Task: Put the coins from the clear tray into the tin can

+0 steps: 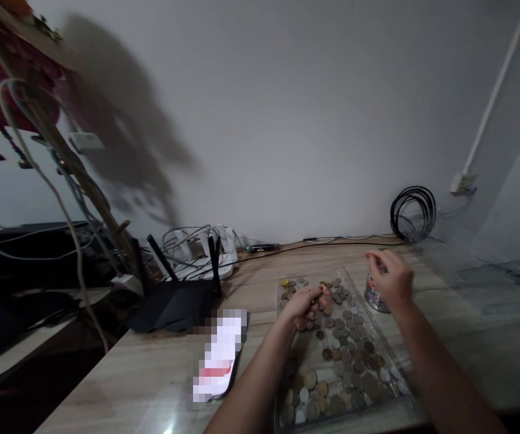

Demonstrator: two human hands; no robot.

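Note:
A shallow clear tray [348,274] lies on the table with many loose coins [350,343] spread in it, silver, brown and gold-coloured. Over its far part, my left hand [304,304] is closed, with a small gold-coloured coin at the thumb and fingertips. My right hand [393,277] is raised at the mouth of a patterned metal can [374,295] just right of the tray. Its fingers are drawn together, and whatever they may hold is hidden. The hand covers part of the can's upper side.
A phone [219,355] with a blurred screen lies left of the tray. Behind it stand a black router [176,301] and a white router [206,262] with tangled cables. A black cable coil [412,212] leans on the wall at the back right. Clear plastic [490,265] is at the right.

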